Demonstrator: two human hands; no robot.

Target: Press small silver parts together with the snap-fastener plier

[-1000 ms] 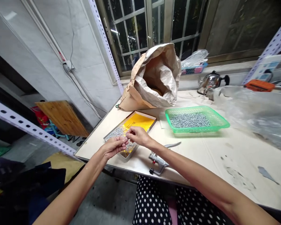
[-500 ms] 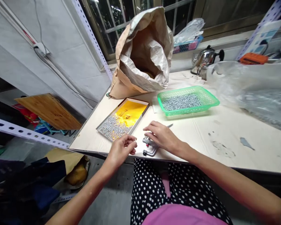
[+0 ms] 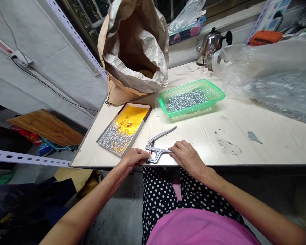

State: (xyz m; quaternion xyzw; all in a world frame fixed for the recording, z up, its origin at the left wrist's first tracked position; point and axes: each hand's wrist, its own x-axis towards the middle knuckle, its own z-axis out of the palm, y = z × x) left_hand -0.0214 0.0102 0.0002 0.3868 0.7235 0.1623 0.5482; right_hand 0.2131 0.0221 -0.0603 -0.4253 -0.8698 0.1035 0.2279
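Observation:
Grey hand pliers (image 3: 158, 152) with a coil spring and a red part at the jaw lie near the table's front edge, their two handles spread apart. My right hand (image 3: 188, 157) is closed on the end of the nearer handle. The fingers of my left hand (image 3: 135, 158) are pinched together right at the pliers' jaw; whatever is between them is too small to make out. Left of the pliers lies a shallow tray (image 3: 138, 133) with a yellow bottom, holding many small silvery metal pieces. Similar pieces fill the floor of a green plastic basket (image 3: 193, 112) farther back.
A large open paper sack (image 3: 119, 89) stands at the back left of the table (image 3: 193, 132). Behind the basket is a metal kettle (image 3: 211, 46). A clear plastic bag (image 3: 275, 75) covers the right side, near an orange box (image 3: 265, 37).
My left hand has moved in to the pliers' jaw. My right hand has shifted from over the pliers to the nearer handle's end, and the handles now show spread. The camera view has shifted.

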